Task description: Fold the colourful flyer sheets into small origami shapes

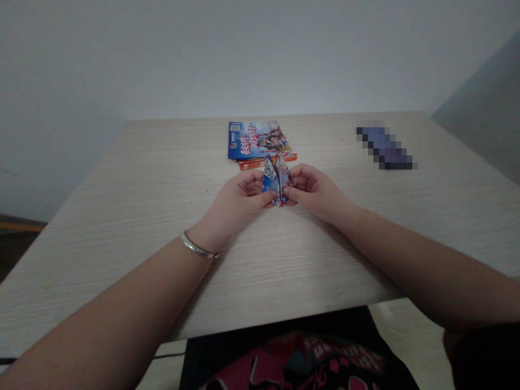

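Note:
A small folded piece of printed paper [276, 179], blue, white and red, stands with two pointed flaps up at the middle of the wooden table [162, 206]. My left hand [239, 203] pinches its left side with curled fingers. My right hand [312, 189] pinches its right side the same way. A silver bangle [197, 248] sits on my left wrist. Both forearms rest over the table's near part.
A thin stack of colourful printed booklets [255, 140] lies just behind the folded paper. A blurred dark oblong object [384, 147] lies at the far right of the table. A pale wall stands behind; the table's near edge is close to my lap.

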